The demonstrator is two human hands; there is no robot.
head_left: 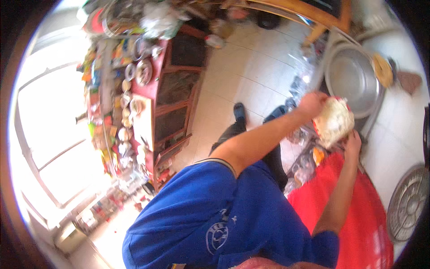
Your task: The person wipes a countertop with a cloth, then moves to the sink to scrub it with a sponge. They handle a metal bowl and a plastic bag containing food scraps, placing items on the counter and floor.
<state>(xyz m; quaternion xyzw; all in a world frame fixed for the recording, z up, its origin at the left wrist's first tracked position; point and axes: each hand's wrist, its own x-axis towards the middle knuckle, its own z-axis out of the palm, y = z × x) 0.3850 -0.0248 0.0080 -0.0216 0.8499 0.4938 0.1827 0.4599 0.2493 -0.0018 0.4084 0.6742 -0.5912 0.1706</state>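
Observation:
Out to the right, I hold a cream-coloured packet or bundle (336, 122) with red at its edges; blur hides what exactly it is. My left hand (312, 104) grips its upper left edge. At its lower right edge is my right hand (352, 144), the fingers closed on it. Just beyond the bundle stands a wide metal basin (351, 79), with nothing plainly visible inside. Below my right hand spreads a bright red cloth (356, 205). Clear plastic bags (302, 168) lie to the left of the cloth, close to my legs.
On the left stands a red-topped cabinet (178, 84) with dark front panels, crowded with bowls, plates (144, 72) and packets. A wooden piece of furniture (315, 10) is at the top. A round grey lattice lid (408, 203) leans at the right wall. Pale tiles (231, 67) cover the floor.

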